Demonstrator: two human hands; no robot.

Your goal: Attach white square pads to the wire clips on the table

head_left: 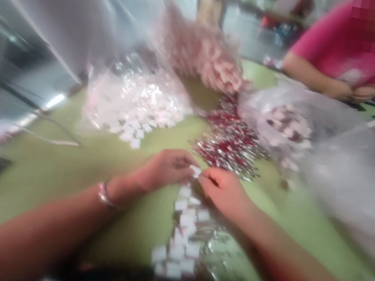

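Note:
My left hand [170, 168] pinches a small white block [195, 171] between thumb and fingers above the green table. From the other side my right hand [224, 191] is closed close against the same block, fingertips together; whatever lies between them is too small to make out. Below both hands, several similar white pieces [177, 250] lie in a rough column running toward me, with thin shiny strands beside them. Just beyond my right hand sits a pile of red and silver slender pieces [230, 149]. A bracelet circles my left wrist.
On the green table [132, 174], a clear bag [116, 96] spills white blocks at the left. Behind the pile lies a bag of pinkish pieces [208, 53]. Another plastic bag [290, 123] stands at right. Across the table a person in a pink shirt [337, 45] has both hands low.

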